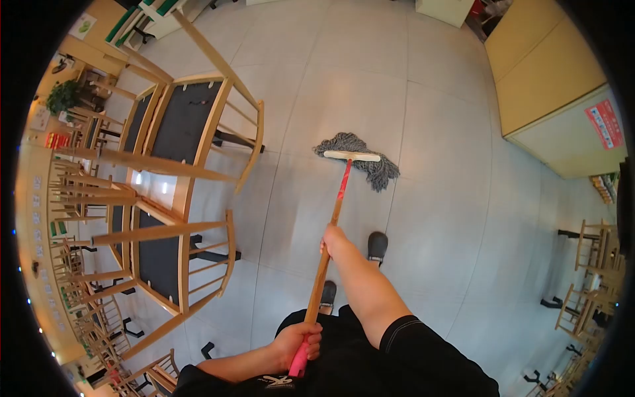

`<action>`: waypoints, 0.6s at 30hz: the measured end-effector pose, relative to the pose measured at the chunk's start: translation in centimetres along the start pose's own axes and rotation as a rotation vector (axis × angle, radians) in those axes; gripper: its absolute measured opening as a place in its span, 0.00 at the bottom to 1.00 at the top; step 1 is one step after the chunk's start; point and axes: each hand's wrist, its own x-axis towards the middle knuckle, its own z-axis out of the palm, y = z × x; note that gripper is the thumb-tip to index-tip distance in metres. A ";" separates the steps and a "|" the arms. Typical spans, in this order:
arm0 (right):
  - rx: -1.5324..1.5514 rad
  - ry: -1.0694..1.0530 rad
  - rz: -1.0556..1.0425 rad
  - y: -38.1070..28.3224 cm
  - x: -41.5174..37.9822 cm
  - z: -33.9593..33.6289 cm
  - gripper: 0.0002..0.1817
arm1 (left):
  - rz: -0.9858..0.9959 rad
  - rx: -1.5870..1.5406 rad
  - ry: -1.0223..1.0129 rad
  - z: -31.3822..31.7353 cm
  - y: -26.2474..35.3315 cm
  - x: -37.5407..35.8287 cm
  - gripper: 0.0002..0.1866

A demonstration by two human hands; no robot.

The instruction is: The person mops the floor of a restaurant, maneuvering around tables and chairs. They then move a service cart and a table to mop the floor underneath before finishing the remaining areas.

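A mop with a long wooden handle (319,281) reaches from the person's waist out across the grey tiled floor (331,218). Its grey string head (379,173) lies spread on the tiles under a pale crossbar (352,156). Near the pink lower end of the handle, my left hand (297,341) is wrapped round it, close to the black shirt. My right hand (333,239) grips the handle farther up, below its red taped part, with the arm stretched forward.
Upturned wooden chairs (184,122) rest on a table at the left, their legs sticking out. Yellow cabinets (549,73) stand at the upper right. More chairs (582,308) are at the right edge. Two dark shoes (378,246) show on the floor.
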 end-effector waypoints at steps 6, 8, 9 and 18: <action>-0.067 0.000 -0.005 -13.4 2.5 2.0 0.14 | 0.055 -0.134 -0.127 8.2 9.1 1.3 0.09; -0.073 -0.047 0.014 -16.3 1.8 1.8 0.15 | 0.045 -0.166 -0.143 11.6 10.9 0.6 0.09; -0.092 -0.019 0.024 -17.6 1.9 1.4 0.14 | 0.042 -0.175 -0.149 13.0 11.4 1.0 0.10; -0.179 0.012 0.010 -30.9 3.9 2.4 0.16 | 0.034 -0.238 -0.091 23.6 20.1 2.3 0.10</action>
